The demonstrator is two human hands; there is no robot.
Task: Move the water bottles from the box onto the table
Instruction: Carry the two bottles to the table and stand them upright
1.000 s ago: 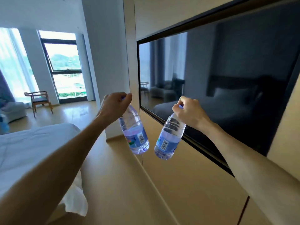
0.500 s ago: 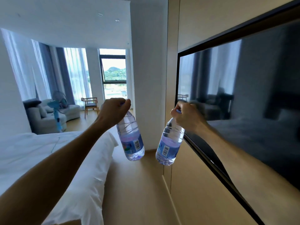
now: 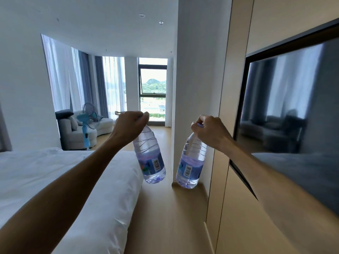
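Two clear labelled bottles [image 3: 149, 156] [image 3: 191, 165], hanging tilted.

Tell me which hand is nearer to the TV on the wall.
Right. The right hand holds its bottle just beside the TV frame's edge; the left hand carries its bottle farther off, by the bed.

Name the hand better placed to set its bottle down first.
Neither clearly: the left hand and right hand each grip a bottle (left bottle, right bottle) by the cap, level; no table in view.
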